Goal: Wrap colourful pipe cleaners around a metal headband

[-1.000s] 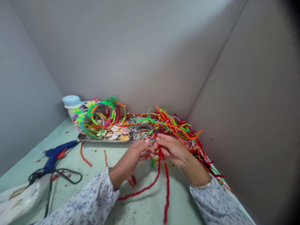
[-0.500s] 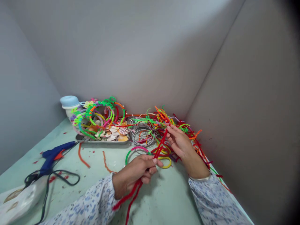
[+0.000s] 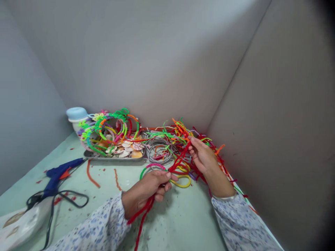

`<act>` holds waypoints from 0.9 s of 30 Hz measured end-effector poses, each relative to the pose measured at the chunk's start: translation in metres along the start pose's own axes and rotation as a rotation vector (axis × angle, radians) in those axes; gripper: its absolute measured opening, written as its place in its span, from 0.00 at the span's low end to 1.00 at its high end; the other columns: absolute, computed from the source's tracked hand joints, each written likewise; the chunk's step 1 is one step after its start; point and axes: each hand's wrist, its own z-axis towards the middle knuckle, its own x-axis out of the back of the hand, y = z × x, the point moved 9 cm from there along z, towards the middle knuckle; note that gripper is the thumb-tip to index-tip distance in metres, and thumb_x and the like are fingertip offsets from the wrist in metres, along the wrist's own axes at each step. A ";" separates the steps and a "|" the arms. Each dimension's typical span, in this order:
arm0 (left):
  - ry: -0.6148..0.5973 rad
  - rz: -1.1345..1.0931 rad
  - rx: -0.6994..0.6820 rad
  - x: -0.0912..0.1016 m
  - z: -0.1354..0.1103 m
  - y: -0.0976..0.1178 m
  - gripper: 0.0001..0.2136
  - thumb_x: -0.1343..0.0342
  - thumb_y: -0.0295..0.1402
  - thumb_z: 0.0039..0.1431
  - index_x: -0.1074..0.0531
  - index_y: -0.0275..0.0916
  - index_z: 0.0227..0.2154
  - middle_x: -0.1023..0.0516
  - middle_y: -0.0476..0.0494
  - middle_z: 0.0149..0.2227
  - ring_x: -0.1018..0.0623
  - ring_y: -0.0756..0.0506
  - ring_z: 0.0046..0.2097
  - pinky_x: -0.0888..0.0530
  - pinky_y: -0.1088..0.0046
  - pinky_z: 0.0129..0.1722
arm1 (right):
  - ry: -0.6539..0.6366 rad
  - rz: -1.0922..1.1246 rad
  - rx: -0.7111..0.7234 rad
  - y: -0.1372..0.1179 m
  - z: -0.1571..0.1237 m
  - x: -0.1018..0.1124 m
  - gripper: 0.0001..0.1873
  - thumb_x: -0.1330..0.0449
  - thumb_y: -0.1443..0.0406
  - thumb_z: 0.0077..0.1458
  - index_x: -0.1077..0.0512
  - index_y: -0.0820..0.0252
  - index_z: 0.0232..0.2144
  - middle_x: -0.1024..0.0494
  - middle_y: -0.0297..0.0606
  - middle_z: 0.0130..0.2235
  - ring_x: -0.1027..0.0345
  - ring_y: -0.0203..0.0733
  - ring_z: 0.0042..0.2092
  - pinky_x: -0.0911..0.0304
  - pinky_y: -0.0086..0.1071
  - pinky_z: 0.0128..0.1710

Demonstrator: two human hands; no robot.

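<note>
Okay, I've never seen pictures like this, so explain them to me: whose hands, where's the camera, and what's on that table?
There's no machine: these are a person's bare hands, seen through one camera worn on their head, looking forward and down. The left hand and right hand hold red pipe cleaners between them. On the table, a blue glue gun lies toward the left. Behind are a metal tray of seashells, colourful wrapped hoops, grey wire rings and a tangled pile of loose pipe cleaners.
</note>
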 end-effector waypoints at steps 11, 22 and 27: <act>-0.010 0.094 -0.050 0.008 0.002 0.009 0.18 0.45 0.41 0.57 0.26 0.30 0.41 0.27 0.45 0.23 0.36 0.54 0.18 0.31 0.76 0.19 | -0.002 -0.027 0.012 0.002 0.003 0.008 0.11 0.31 0.61 0.43 0.27 0.54 0.31 0.26 0.31 0.32 0.39 0.28 0.23 0.38 0.23 0.18; -0.076 -0.044 0.049 0.011 -0.001 0.007 0.12 0.45 0.36 0.59 0.26 0.31 0.39 0.37 0.53 0.24 0.48 0.59 0.18 0.47 0.83 0.14 | 0.056 0.177 -0.029 0.001 0.007 0.022 0.09 0.29 0.66 0.41 0.26 0.57 0.27 0.28 0.30 0.27 0.36 0.28 0.25 0.34 0.18 0.21; -0.052 -0.120 0.020 0.018 0.001 0.010 0.11 0.45 0.33 0.59 0.26 0.28 0.38 0.37 0.51 0.24 0.45 0.58 0.19 0.45 0.84 0.15 | 0.094 0.213 0.022 -0.003 0.014 0.034 0.08 0.30 0.67 0.42 0.26 0.57 0.25 0.25 0.29 0.27 0.33 0.28 0.27 0.30 0.18 0.27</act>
